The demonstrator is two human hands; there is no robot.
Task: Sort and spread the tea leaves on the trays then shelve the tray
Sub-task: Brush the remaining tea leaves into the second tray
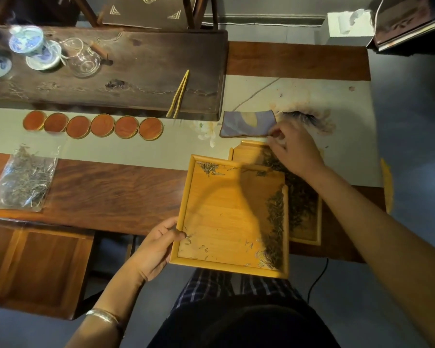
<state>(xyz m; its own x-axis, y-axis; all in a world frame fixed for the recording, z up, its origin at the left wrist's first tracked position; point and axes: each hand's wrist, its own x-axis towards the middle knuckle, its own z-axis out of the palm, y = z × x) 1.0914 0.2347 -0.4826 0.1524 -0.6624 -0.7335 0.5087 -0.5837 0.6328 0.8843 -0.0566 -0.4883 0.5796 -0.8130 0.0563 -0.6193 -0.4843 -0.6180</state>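
Nearest the camera, over a checked lap, the left hand [154, 252] grips the near-left corner of a light wooden tray [219, 222], thumb curled over the rim and fingers [158, 266] wrapped beneath. This tray is held tilted, its right side overlapping a second tray [309, 237] that lies on the tabletop [111, 192]. Pale tea leaves [274, 222] are banked in a strip along the held tray's right rim, with a small tuft in its far-left corner and a few stray leaves on the bare wood. Darker leaves [299, 204] cover much of the lower tray. Above that tray's far end the right hand [295, 149] hovers with its fingers bent downward; whether it pinches any leaves I cannot tell.

Left on the tabletop lies a clear plastic bag [23, 182] holding more pale leaves. Beyond it, on a cream runner [161, 149], six round orange coasters [93, 124] stand in a row, each touching the next. Just past the right hand is a folded blue-grey cloth [246, 123], and beside it a dark painted patch on the runner. Farther back sits a long dark wooden tea board [136, 61] bearing bamboo tongs [179, 94] at its right end, a glass pitcher [83, 60] and a blue-and-white lidded cup [29, 41] on its saucer.
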